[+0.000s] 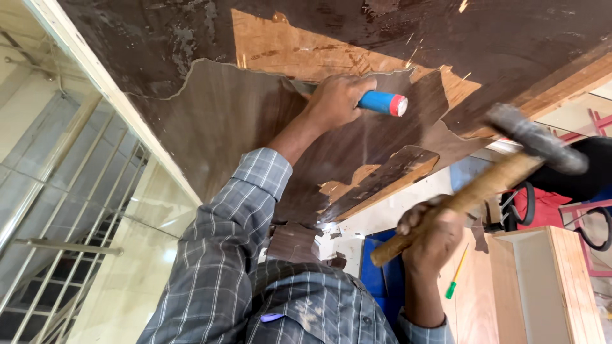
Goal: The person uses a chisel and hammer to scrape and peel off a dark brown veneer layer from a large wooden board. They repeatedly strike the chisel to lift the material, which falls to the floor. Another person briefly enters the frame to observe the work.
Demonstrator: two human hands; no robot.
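Chisel [376,102]: blue handle with a red end cap, long axis running nearly level across the view, cap pointing right and blade end pointing left, where it goes under the peeling brown laminate sheet [236,121]. The left hand [335,102] has its grip closed around the handle, fingers wrapped over the blue part; the blade itself is mostly hidden by the hand and the sheet. Hammer [503,172]: wooden handle slanting from lower left to upper right, its dark metal head at the upper right, well apart from the chisel's cap. The right hand [430,239] has its grip clamped on the lower end of the handle. The board [306,48] shows bare pale wood where the laminate is torn away, with jagged flaps hanging along the edge. Lower right: an open wooden box frame [561,286], its contents not visible, and a green-handled screwdriver [456,277] just beside it.
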